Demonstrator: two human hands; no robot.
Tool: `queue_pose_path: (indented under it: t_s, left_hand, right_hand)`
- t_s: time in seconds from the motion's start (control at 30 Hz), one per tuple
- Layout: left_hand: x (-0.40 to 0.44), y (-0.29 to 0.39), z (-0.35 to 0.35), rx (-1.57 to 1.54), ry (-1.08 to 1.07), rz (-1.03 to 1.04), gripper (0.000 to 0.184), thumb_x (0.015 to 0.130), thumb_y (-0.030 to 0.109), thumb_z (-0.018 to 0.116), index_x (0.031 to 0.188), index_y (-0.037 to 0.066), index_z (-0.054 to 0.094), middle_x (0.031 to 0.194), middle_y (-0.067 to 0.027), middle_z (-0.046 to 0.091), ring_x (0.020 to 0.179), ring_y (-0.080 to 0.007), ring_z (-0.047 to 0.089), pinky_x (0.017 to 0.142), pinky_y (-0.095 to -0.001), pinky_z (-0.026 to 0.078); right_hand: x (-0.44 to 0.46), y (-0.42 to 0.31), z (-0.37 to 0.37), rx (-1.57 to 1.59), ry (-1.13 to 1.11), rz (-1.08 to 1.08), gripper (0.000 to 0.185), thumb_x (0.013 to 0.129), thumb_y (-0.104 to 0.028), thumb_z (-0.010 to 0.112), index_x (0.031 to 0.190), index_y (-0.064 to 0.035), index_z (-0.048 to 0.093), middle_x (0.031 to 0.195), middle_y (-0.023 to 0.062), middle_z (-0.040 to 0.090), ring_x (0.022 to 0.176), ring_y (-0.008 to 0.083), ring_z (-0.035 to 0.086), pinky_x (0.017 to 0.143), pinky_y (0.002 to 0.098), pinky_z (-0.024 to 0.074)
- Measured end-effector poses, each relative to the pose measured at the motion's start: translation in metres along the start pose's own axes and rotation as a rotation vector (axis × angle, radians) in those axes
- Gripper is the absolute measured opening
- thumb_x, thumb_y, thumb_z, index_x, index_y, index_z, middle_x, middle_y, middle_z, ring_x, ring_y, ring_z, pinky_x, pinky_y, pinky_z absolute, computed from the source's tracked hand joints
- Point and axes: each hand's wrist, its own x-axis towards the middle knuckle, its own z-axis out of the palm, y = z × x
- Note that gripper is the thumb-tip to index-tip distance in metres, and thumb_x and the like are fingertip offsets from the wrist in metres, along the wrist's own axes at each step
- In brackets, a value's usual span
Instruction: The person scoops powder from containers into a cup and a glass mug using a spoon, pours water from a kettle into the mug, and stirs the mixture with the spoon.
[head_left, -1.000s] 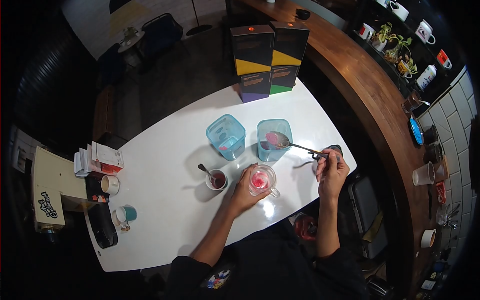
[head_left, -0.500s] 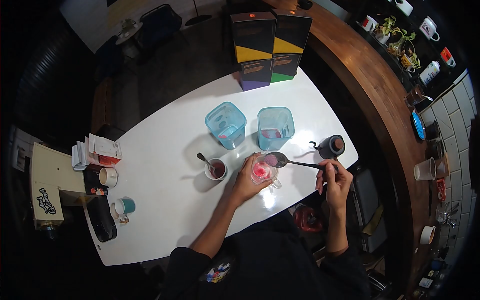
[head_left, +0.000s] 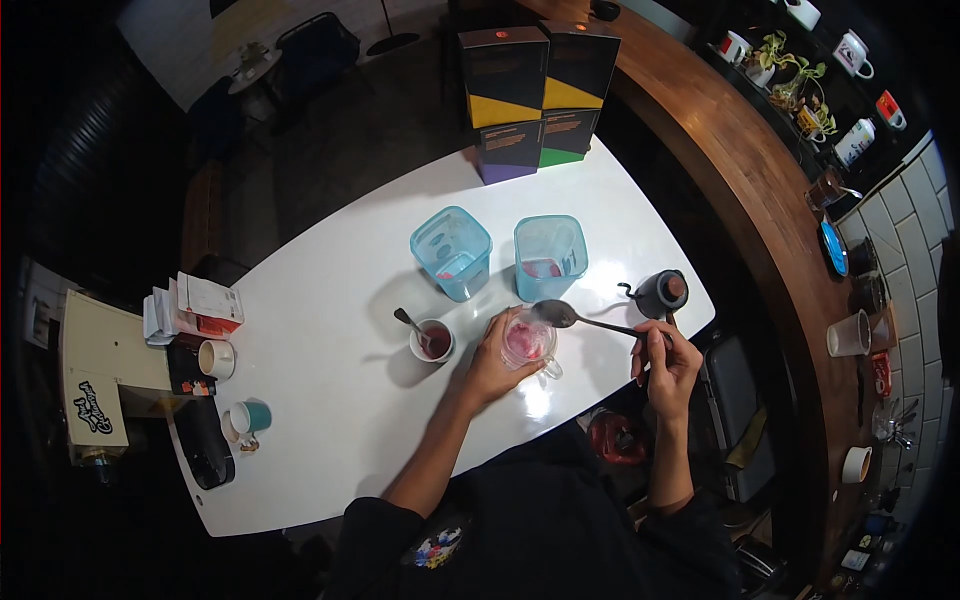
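Observation:
My left hand point(head_left: 492, 368) is wrapped round the side of a clear glass mug point(head_left: 529, 341) standing on the white table. Pink and whitish contents show inside it, and its handle points toward me. In my right hand point(head_left: 668, 370) is the handle of a dark metal spoon point(head_left: 596, 323). The spoon's bowl is over the mug's far right rim and looks mostly bare; I cannot tell whether it touches the rim. Left of the mug stands a white cup point(head_left: 416, 345) with reddish contents and a second spoon point(head_left: 408, 321) leaning in it.
Two blue translucent containers point(head_left: 452, 265) with pink residue stand beyond the mug. A dark gooseneck kettle point(head_left: 660, 296) is to the right. Dark boxes point(head_left: 510, 100) are stacked at the far edge. Cups point(head_left: 252, 413), packets point(head_left: 208, 300) and a cream machine point(head_left: 110, 350) are at the left.
The pink scoop on the spoon has gone into the mug, whose contents now look paler and fuller. The spoon's bowl has shifted slightly right. My left hand stays in place.

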Motion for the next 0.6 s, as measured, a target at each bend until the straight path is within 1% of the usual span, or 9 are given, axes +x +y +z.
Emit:
queue_pose_path:
  t_s: [0.07, 0.17, 0.23, 0.27, 0.37, 0.43, 0.47, 0.53, 0.6]
  left_hand:
    - [0.0, -0.004, 0.002, -0.001, 0.011, 0.005, 0.089, 0.073, 0.025, 0.089, 0.145, 0.002, 0.042, 0.142, -0.0187, 0.05, 0.134, -0.0339, 0.05, 0.112, -0.0406, 0.042]
    - [0.0, -0.01, 0.004, 0.008, 0.017, 0.013, 0.09, 0.073, 0.026, 0.089, 0.145, 0.002, 0.041, 0.143, -0.0188, 0.05, 0.134, -0.034, 0.05, 0.112, -0.0406, 0.042]
    - [-0.001, -0.012, 0.005, 0.016, 0.021, 0.014, 0.09, 0.073, 0.027, 0.089, 0.145, 0.002, 0.041, 0.143, -0.0188, 0.049, 0.134, -0.034, 0.05, 0.112, -0.0405, 0.042]
    - [-0.001, -0.011, 0.004, 0.013, 0.018, 0.018, 0.091, 0.073, 0.027, 0.089, 0.146, 0.002, 0.041, 0.143, -0.0189, 0.049, 0.135, -0.034, 0.049, 0.112, -0.0406, 0.042]
    - [0.0, -0.014, 0.005, 0.015, 0.014, 0.032, 0.091, 0.074, 0.027, 0.089, 0.146, 0.002, 0.04, 0.144, -0.0191, 0.049, 0.135, -0.0341, 0.049, 0.113, -0.0407, 0.041]
    - [0.0, -0.016, 0.005, 0.018, 0.019, 0.037, 0.092, 0.074, 0.027, 0.089, 0.147, 0.002, 0.04, 0.144, -0.0191, 0.049, 0.135, -0.0341, 0.049, 0.113, -0.0408, 0.041]
    - [-0.001, -0.012, 0.004, -0.002, 0.001, 0.013, 0.092, 0.074, 0.028, 0.089, 0.147, 0.002, 0.039, 0.144, -0.0192, 0.049, 0.135, -0.0341, 0.049, 0.113, -0.0409, 0.041]
    - [0.0, -0.01, 0.003, -0.022, -0.013, -0.008, 0.093, 0.074, 0.028, 0.089, 0.147, 0.002, 0.039, 0.145, -0.0192, 0.048, 0.135, -0.0341, 0.049, 0.113, -0.041, 0.041]
    - [0.0, -0.012, 0.003, 0.008, -0.014, 0.006, 0.093, 0.074, 0.029, 0.089, 0.147, 0.001, 0.039, 0.144, -0.0191, 0.049, 0.135, -0.0339, 0.049, 0.113, -0.041, 0.041]
  right_hand:
    - [0.0, -0.001, -0.001, 0.007, 0.019, -0.012, 0.018, 0.103, -0.005, 0.054, 0.103, 0.0057, 0.069, 0.07, 0.0047, 0.062, 0.051, 0.008, 0.056, 0.043, 0.0207, 0.0369]
    - [0.0, -0.004, -0.003, -0.031, -0.056, -0.062, 0.018, 0.102, -0.003, 0.054, 0.103, 0.0058, 0.069, 0.07, 0.0052, 0.062, 0.051, 0.0083, 0.056, 0.044, 0.0213, 0.0374]
    - [0.001, -0.007, -0.003, -0.017, 0.008, -0.063, 0.018, 0.102, -0.002, 0.053, 0.102, 0.0063, 0.069, 0.071, 0.0055, 0.062, 0.052, 0.0087, 0.056, 0.044, 0.0221, 0.0382]
    - [0.001, -0.007, -0.003, -0.017, 0.005, -0.064, 0.018, 0.102, -0.002, 0.053, 0.102, 0.0063, 0.069, 0.071, 0.0055, 0.062, 0.052, 0.0087, 0.056, 0.044, 0.0221, 0.0382]
    - [0.002, -0.007, -0.005, -0.063, -0.069, -0.068, 0.018, 0.102, -0.001, 0.053, 0.101, 0.0069, 0.069, 0.071, 0.0061, 0.061, 0.052, 0.0092, 0.057, 0.045, 0.022, 0.0384]
    - [0.003, -0.003, -0.003, -0.069, -0.051, -0.151, 0.021, 0.106, -0.008, 0.051, 0.105, 0.0071, 0.066, 0.069, 0.0059, 0.061, 0.047, 0.0079, 0.054, 0.041, 0.0198, 0.0363]
    - [0.003, -0.002, -0.002, -0.069, -0.055, -0.153, 0.021, 0.106, -0.008, 0.051, 0.105, 0.0071, 0.066, 0.069, 0.0059, 0.061, 0.047, 0.0079, 0.054, 0.041, 0.0198, 0.0363]
    - [0.005, 0.0, -0.001, 0.123, 0.069, -0.065, 0.021, 0.105, -0.006, 0.051, 0.106, 0.0083, 0.066, 0.07, 0.009, 0.061, 0.049, 0.0111, 0.057, 0.042, 0.0218, 0.0384]
    - [0.011, 0.0, 0.002, 0.248, 0.151, -0.06, 0.024, 0.105, -0.012, 0.051, 0.105, 0.0088, 0.064, 0.068, 0.0096, 0.06, 0.045, 0.0125, 0.055, 0.04, 0.0219, 0.039]
